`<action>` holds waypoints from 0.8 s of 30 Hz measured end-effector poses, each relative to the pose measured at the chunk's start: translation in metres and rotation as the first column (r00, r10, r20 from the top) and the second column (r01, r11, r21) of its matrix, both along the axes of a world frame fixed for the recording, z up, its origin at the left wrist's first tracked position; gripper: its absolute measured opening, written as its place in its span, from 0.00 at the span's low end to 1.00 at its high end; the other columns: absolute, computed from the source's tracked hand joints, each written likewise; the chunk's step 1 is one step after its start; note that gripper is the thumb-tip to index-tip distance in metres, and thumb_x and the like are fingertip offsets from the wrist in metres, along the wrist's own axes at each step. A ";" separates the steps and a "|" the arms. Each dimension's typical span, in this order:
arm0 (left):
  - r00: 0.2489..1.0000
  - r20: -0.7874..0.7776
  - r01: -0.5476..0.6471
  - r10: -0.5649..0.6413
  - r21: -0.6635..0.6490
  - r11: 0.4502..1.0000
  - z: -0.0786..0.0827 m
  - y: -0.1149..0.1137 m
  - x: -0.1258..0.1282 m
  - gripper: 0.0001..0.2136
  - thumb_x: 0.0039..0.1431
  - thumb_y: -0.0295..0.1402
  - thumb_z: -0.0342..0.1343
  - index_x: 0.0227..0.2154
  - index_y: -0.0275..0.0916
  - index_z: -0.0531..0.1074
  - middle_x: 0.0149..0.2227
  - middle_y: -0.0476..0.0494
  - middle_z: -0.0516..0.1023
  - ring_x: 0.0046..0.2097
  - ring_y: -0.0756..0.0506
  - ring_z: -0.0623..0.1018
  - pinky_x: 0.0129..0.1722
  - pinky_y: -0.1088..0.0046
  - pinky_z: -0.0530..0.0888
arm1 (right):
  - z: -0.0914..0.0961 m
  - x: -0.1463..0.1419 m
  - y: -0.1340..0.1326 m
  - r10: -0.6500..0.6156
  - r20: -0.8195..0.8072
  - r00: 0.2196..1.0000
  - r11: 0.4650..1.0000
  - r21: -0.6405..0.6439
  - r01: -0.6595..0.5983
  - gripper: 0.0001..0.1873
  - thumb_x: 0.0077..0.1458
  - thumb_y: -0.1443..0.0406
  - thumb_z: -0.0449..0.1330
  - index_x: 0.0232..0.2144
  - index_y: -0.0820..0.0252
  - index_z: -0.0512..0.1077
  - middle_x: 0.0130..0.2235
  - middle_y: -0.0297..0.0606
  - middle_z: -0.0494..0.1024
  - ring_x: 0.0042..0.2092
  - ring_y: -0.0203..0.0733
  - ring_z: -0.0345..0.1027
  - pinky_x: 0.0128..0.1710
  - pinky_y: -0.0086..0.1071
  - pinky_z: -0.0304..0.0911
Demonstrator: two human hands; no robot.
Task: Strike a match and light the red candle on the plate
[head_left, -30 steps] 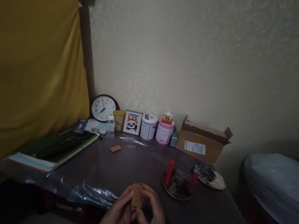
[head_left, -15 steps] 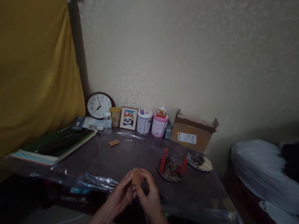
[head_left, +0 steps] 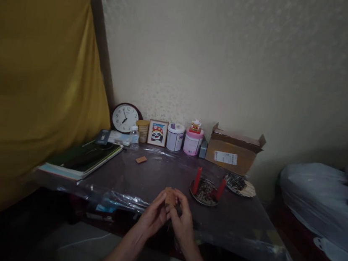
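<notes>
Both hands meet above the table's front edge around a small brown matchbox [head_left: 170, 198]. My left hand [head_left: 154, 215] is closed on its left side. My right hand [head_left: 183, 220] grips it from the right, with the thumb on the near side and fingers at the top. The lower part of the box is partly hidden by the fingers. A second flat brown box [head_left: 141, 160] lies on the table further back to the left. Ahead and to the right, two red candles [head_left: 197, 181] stand on a round metal plate [head_left: 199, 200] strewn with dark bits.
A plate of dark-tipped sticks [head_left: 245, 187] sits at the right, before a cardboard box [head_left: 233, 152]. Along the wall stand a clock [head_left: 125, 118], a panda picture [head_left: 157, 133] and two canisters [head_left: 175, 137]. Books [head_left: 86, 162] lie at left. Plastic film covers the table [head_left: 162, 173].
The whole view has shifted, so the table and objects appear further right and slightly higher. Both hands still hold the matchbox, which looks slightly more tilted.
</notes>
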State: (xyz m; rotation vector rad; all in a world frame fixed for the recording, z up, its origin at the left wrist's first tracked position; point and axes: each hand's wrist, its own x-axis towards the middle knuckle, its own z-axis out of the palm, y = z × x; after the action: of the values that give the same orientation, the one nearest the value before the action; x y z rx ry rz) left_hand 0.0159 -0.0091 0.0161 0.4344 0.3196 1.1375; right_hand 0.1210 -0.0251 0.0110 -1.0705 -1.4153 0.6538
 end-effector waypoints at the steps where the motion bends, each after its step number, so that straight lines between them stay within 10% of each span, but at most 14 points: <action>1: 1.000 0.001 -0.008 0.008 -0.002 1.000 0.000 0.000 0.000 0.11 0.54 0.32 0.55 0.41 0.38 0.70 0.38 0.44 0.77 0.39 0.47 0.77 0.41 0.73 0.71 | 0.000 0.000 0.000 0.003 -0.011 1.000 1.000 -0.006 -0.003 0.17 0.52 0.64 0.56 0.46 0.57 0.66 0.49 0.40 0.71 0.51 0.44 0.63 0.51 0.37 0.58; 14: 1.000 0.030 -0.008 0.007 0.046 0.999 0.000 0.000 0.004 0.10 0.56 0.32 0.52 0.42 0.39 0.69 0.34 0.44 0.77 0.37 0.48 0.77 0.39 0.73 0.70 | 0.005 -0.006 0.002 -0.037 -0.085 0.996 0.997 -0.066 0.031 0.15 0.51 0.63 0.56 0.43 0.58 0.67 0.42 0.39 0.74 0.44 0.43 0.68 0.44 0.34 0.63; 21: 0.992 0.099 0.075 -0.073 -0.010 0.997 0.002 -0.001 -0.009 0.11 0.57 0.31 0.51 0.42 0.36 0.69 0.36 0.43 0.77 0.36 0.48 0.76 0.39 0.72 0.70 | 0.017 0.015 0.008 0.271 -0.174 0.947 0.949 -0.114 -0.293 0.19 0.47 0.64 0.61 0.44 0.55 0.67 0.47 0.39 0.73 0.48 0.44 0.67 0.48 0.38 0.61; 24: 0.984 0.074 0.167 -0.165 -0.030 0.985 0.000 -0.004 -0.014 0.13 0.58 0.33 0.50 0.45 0.35 0.68 0.36 0.41 0.77 0.35 0.48 0.76 0.36 0.72 0.71 | 0.020 0.031 0.011 0.213 -0.183 0.960 0.954 -0.173 -0.245 0.13 0.48 0.60 0.60 0.37 0.57 0.71 0.40 0.39 0.76 0.44 0.44 0.70 0.45 0.37 0.63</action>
State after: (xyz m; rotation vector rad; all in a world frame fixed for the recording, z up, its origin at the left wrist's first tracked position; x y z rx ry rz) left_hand 0.0024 -0.0130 0.0162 0.3811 0.2367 0.9803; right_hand 0.1518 -0.0141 0.0308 -0.9843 -1.3642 1.0436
